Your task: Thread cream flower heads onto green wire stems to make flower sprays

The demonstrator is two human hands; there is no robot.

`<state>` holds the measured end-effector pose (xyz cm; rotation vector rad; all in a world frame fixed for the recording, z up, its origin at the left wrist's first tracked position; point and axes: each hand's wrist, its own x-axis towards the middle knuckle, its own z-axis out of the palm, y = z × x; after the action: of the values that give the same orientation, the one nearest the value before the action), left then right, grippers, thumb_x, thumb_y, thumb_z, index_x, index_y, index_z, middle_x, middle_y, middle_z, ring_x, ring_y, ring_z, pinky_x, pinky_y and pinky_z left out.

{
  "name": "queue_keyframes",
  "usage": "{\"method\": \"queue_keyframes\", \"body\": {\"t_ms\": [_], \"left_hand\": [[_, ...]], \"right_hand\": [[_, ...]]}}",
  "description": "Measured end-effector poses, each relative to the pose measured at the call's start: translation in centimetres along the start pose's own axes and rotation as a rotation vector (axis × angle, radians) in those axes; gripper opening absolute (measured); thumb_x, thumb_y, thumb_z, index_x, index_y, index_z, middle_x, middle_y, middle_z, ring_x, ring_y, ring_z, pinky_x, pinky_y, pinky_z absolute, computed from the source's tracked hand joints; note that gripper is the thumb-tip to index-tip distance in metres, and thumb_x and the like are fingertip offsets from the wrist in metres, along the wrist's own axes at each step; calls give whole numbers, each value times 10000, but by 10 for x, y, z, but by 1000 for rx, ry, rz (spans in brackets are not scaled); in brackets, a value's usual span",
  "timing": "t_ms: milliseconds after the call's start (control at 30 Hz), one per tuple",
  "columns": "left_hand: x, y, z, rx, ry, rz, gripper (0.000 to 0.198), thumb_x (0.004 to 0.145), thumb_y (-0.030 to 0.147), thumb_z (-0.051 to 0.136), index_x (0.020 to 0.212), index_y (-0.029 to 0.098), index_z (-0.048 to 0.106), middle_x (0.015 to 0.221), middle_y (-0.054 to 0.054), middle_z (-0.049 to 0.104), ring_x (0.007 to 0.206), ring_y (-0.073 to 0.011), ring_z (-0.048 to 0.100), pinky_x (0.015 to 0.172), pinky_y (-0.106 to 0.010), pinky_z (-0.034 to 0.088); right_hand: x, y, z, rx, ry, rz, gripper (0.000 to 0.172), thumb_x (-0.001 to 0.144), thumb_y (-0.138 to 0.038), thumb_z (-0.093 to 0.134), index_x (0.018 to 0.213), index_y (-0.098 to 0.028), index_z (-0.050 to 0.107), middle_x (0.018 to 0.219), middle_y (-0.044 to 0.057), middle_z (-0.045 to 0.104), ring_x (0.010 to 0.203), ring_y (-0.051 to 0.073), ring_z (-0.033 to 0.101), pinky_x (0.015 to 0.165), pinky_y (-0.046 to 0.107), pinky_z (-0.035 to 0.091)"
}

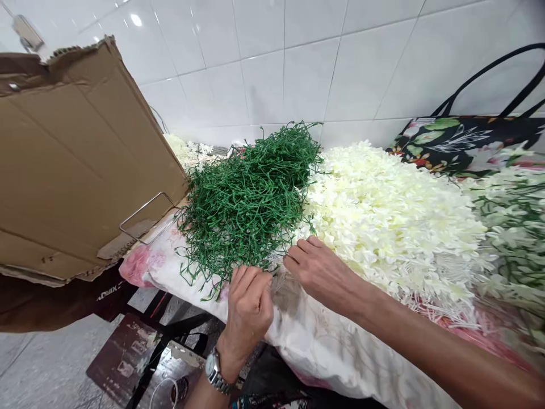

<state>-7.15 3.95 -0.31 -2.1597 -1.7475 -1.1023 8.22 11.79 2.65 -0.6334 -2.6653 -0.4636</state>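
A large heap of green plastic stems (251,199) lies at the middle of the table, thin and branching. To its right spreads a pile of cream-white artificial flowers (383,199). My left hand (249,298), with a metal watch on the wrist, is closed at the near edge of the green heap; what its fingers hold is hidden. My right hand (313,267) is closed too, fingers curled between the green stems and the white flowers. Whatever lies in its fingertips is too small to make out. The two hands are a short distance apart.
A tall cardboard box (85,165) stands at the left, with a bent wire frame (147,218) by it. A flowered black bag (468,142) leans on the tiled wall at the right. More white flowers with green stems (515,227) lie at the right edge.
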Motion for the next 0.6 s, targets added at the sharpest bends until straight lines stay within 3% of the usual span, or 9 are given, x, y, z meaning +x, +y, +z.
{"method": "queue_keyframes", "body": {"t_ms": [133, 300, 433, 600], "left_hand": [[-8, 13, -1, -145, 1, 93, 286, 739, -39, 364, 801, 159, 560, 685, -44, 539, 681, -167, 464, 619, -298, 388], [-19, 30, 6, -181, -81, 188, 280, 663, -47, 365, 710, 150, 558, 619, -42, 509, 609, -161, 412, 541, -287, 342], [-23, 34, 9, -193, -119, 249, 241, 675, -28, 395, 600, 168, 514, 582, -38, 490, 601, -163, 394, 538, -296, 321], [-22, 32, 3, -285, -228, 235, 222, 657, -10, 405, 635, 154, 553, 721, -75, 588, 665, -170, 456, 596, -318, 388]], "right_hand": [[-8, -6, -12, 64, 73, 13, 219, 781, 12, 459, 662, -159, 524, 658, 31, 512, 638, 162, 392, 628, 301, 249], [-34, -23, -25, 168, 82, -9, 238, 841, -19, 401, 711, -140, 560, 671, 35, 498, 649, 156, 382, 635, 308, 270], [-54, -33, -26, 253, 99, -7, 258, 884, -66, 370, 756, -122, 587, 681, 48, 513, 681, 164, 412, 664, 319, 307], [-72, -34, -25, 341, 118, 82, 247, 876, -59, 381, 785, -119, 601, 715, 61, 550, 710, 164, 454, 672, 318, 327]]}}
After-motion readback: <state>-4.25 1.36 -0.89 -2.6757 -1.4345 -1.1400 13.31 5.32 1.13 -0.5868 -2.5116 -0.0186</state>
